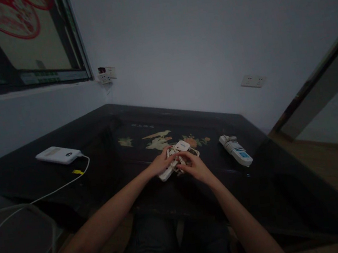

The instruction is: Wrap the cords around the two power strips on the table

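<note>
A white power strip [165, 174] lies slantwise on the dark table in front of me, with its own pale cord [195, 152] looped about it. My left hand [160, 163] is closed around the strip's left side. From the right, my right hand [195, 166] curls over the middle, its thumb and fingers closed on the cord. The strip's far end, a white rounded block [182, 145], shows beyond my fingertips. Much of the strip's middle is hidden by my fingers.
Right of my hands lies a second white power strip [237, 152], its cord wound around it. A white power bank [58, 155] sits at left, with a white cable [61, 186] trailing off the table [118, 125]. A chair back [18, 244] stands at lower left.
</note>
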`<state>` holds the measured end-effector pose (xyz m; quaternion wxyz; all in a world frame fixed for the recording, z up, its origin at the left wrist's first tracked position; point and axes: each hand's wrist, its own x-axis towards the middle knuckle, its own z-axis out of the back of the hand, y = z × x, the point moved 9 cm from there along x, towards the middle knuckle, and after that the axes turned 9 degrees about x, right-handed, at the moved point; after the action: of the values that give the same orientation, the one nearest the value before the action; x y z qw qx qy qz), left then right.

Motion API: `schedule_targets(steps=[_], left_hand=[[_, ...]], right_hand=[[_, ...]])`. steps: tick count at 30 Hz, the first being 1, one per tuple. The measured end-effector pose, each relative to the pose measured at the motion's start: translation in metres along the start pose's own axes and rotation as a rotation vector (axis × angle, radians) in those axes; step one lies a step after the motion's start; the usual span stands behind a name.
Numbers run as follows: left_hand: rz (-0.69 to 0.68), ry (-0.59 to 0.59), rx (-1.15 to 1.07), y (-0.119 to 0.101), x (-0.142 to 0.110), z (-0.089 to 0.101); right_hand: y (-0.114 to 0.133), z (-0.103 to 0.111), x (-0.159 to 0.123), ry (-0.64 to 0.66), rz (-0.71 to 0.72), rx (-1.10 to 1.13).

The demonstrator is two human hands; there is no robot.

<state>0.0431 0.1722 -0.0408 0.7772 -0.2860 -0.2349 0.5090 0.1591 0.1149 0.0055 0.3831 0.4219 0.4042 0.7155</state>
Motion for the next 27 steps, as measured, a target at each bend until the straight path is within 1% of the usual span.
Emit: schedule_targets(steps=[2, 6, 8, 13, 21, 24, 27], left_hand=[[-0.014, -0.007, 0.004, -0.001, 0.0, 0.001], [-0.057, -0.016, 0.008, -0.006, -0.001, 0.002], [-0.066, -0.02, 0.011, -0.007, -0.002, 0.002], [-0.069, -0.039, 0.023, -0.008, -0.003, 0.003], [-0.064, -0.072, 0.023, -0.006, -0.001, 0.006], [-0.063, -0.084, 0.018, -0.007, -0.003, 0.008], [-0.068, -0.099, 0.006, -0.01, -0.005, 0.012]], right_hand=[[0.0, 0.001, 0.0, 0.005, 0.017, -0.005], [0.001, 0.011, 0.0, -0.041, 0.084, -0.085], [0.001, 0.012, 0.0, -0.038, 0.106, -0.11], [0.003, 0.005, -0.002, 0.017, 0.14, -0.133], [0.006, -0.007, -0.005, 0.051, 0.164, -0.148], [0.003, -0.012, -0.005, 0.047, 0.144, -0.162], [0.001, -0.016, -0.005, 0.011, 0.125, -0.173]])
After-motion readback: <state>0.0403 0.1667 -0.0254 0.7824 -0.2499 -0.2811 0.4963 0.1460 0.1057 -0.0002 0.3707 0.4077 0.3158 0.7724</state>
